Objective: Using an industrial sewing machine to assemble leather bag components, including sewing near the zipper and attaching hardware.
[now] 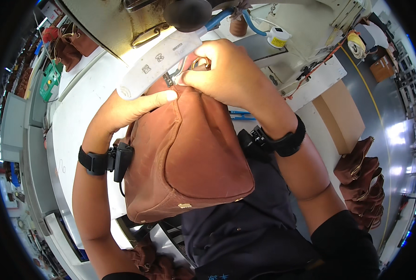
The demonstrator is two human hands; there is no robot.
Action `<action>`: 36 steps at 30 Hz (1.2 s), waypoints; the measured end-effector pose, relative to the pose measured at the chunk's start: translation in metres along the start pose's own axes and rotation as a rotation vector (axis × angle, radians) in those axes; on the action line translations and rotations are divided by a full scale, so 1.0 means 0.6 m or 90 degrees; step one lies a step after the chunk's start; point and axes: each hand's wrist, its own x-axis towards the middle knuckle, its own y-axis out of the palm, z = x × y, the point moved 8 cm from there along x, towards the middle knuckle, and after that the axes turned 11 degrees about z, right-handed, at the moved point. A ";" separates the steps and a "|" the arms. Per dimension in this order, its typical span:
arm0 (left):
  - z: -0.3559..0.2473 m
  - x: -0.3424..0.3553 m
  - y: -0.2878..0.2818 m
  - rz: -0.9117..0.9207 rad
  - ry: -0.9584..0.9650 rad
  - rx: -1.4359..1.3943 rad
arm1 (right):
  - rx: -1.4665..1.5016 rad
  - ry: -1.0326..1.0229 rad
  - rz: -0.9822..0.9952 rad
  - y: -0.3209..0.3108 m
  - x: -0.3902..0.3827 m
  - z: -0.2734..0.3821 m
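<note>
A brown leather bag (203,154) hangs tilted in front of me, its seamed end panel facing me and small gold-coloured studs along its lower edge. The bag's upper edge sits by the metal presser foot (169,80) of a sewing machine (110,21). My left hand (135,108) grips the bag at its upper left, thumb laid along the seam; its other fingers are hidden. My right hand (226,70) is closed in a pinch on the upper edge, right of the foot. Beside its fingers shows a gold-coloured ring (200,64). A white curved lamp (159,64) partly covers the sewing spot.
A brown thread cone (238,26) and a white bottle (279,37) stand behind the right hand. Brown bags (361,182) are piled at the right near a cardboard piece (339,116). More brown bags (72,44) and a green box (52,81) are at the far left.
</note>
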 end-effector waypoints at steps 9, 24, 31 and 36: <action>-0.012 0.002 -0.002 -0.001 -0.017 0.050 | 0.013 -0.038 -0.062 0.001 0.003 -0.012; -0.109 -0.151 0.020 -0.282 -0.053 0.262 | 0.002 -0.099 -0.166 -0.007 0.004 -0.059; -0.124 -0.344 0.188 -0.272 -0.105 0.476 | -0.048 -0.227 -0.335 0.014 -0.064 -0.021; -0.122 -0.371 0.074 -0.275 0.072 0.746 | 0.119 -0.227 -0.356 0.053 -0.160 -0.049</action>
